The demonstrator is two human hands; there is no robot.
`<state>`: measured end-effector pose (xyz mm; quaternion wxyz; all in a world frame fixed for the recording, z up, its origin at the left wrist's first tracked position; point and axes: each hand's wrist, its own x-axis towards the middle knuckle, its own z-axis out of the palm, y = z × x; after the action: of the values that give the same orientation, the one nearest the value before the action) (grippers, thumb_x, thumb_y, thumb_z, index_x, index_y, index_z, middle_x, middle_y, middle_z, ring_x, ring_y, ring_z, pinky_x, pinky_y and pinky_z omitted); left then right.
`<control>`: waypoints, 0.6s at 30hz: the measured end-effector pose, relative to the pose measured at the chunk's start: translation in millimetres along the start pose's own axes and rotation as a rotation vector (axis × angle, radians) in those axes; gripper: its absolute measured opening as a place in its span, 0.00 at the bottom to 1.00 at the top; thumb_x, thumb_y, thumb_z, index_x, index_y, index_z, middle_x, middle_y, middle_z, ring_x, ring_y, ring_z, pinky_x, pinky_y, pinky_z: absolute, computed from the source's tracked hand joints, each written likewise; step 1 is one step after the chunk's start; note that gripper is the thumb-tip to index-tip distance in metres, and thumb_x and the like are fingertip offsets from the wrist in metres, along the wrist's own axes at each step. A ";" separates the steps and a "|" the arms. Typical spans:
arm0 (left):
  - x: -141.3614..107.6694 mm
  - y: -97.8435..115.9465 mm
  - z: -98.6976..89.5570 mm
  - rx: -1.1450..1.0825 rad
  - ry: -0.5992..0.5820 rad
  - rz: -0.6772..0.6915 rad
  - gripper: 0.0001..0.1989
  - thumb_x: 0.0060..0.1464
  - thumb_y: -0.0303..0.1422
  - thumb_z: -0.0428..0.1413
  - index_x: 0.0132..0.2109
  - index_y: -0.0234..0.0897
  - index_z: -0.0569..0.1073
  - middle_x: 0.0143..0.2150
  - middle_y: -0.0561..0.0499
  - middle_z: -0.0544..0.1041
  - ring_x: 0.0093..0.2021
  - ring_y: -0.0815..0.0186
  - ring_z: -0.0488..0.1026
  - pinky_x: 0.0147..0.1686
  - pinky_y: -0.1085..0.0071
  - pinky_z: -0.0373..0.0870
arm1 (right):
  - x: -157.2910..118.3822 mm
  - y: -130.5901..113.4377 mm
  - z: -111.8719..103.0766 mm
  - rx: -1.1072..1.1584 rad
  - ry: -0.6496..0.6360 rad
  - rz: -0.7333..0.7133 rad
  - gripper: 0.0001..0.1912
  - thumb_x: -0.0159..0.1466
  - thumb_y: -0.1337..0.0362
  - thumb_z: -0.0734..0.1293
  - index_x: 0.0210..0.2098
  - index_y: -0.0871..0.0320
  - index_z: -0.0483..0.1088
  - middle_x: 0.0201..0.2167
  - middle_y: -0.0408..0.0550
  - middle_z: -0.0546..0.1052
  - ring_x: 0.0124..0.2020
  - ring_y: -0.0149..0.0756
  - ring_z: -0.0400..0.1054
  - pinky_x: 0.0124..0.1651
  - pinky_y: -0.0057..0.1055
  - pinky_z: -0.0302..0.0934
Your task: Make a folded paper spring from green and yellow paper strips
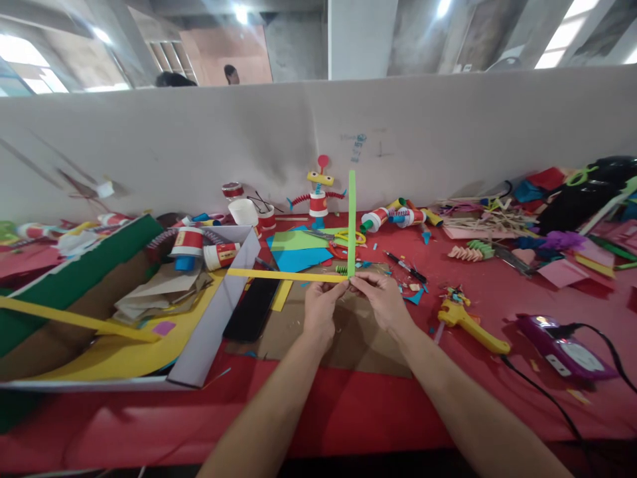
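Observation:
My left hand [321, 307] pinches the right end of a yellow paper strip [283, 274], which stretches out level to the left. Beside it, my right hand [384, 302] is closed on the lower end of a green paper strip [352, 219] that points straight away from me. The two strips meet at a right angle between my fingertips. Just behind that corner shows a small folded green paper coil [341, 270]. Below my hands is a sheet of brown cardboard [368, 355]. Further back stands a paper-cup robot figure [319, 203] with red folded arms.
A box [213, 332] with cups and paper stands at left, beside a black phone [253, 309]. Yellow-handled scissors [350, 237] lie behind my hands. To the right are a yellow glue gun [472, 326] and a purple power socket [565, 348], both with cords.

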<state>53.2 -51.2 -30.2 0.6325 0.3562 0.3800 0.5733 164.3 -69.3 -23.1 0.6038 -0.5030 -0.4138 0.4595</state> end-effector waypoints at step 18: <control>1.9 4.6 -1.0 -0.062 -0.082 -0.042 0.16 0.32 0.25 0.64 0.34 0.33 0.73 0.25 0.52 0.76 0.29 0.68 0.73 0.35 0.72 0.66 | 2.3 3.0 -2.8 0.025 0.030 0.045 0.11 0.47 0.58 0.71 0.28 0.57 0.76 0.22 0.43 0.75 0.24 0.31 0.66 0.32 0.30 0.61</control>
<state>50.4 -48.9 -26.8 0.6701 0.3516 0.3431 0.5564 167.2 -67.5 -26.5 0.6054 -0.5116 -0.3876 0.4706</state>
